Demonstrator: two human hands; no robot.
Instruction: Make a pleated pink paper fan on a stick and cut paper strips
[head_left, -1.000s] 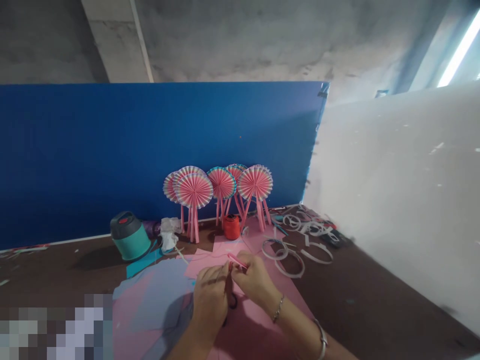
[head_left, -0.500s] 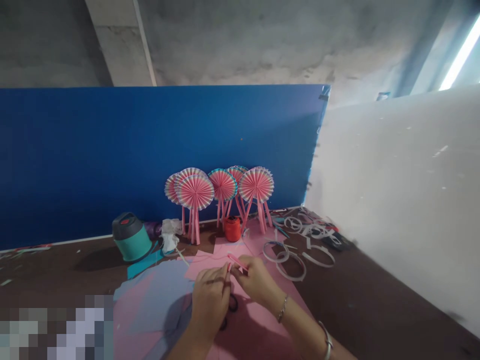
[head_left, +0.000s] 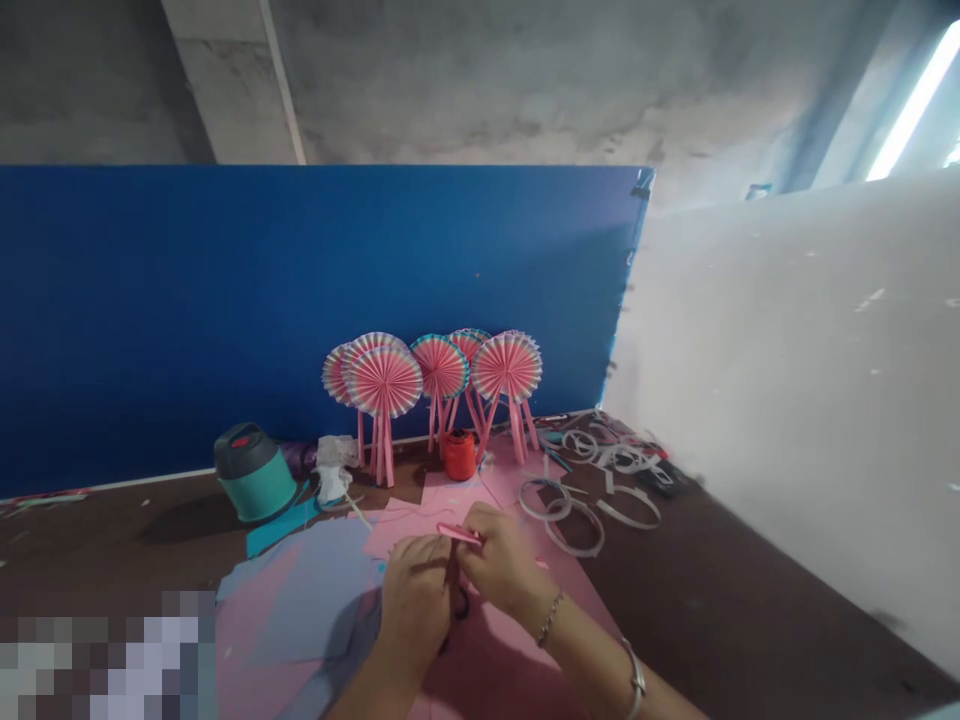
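Observation:
A narrow pink paper strip (head_left: 457, 533) is pinched in my right hand (head_left: 499, 565); its free end points left, over the fingertips of my left hand (head_left: 416, 590). The fingers of my left hand are curled closed against the same strip, and their tips are partly hidden. Both hands meet just above the pink paper sheets (head_left: 510, 655). Below them shows a dark looped handle (head_left: 462, 603), perhaps of scissors, mostly covered by the hands. Grey-blue sheets (head_left: 315, 590) lie to the left.
Several round pleated paper fans (head_left: 385, 382) on pink sticks lean at the blue panel (head_left: 225, 300). In front stands a red spool (head_left: 460, 456). A teal and dark grey device (head_left: 256, 480) is at left. White strip rings (head_left: 574, 528) lie at right, before a white wall (head_left: 810, 400).
My right hand has shifted slightly left and up, closer to my left hand. The pink strip now lies flatter and reaches over the left fingertips. The whole view has shifted a little.

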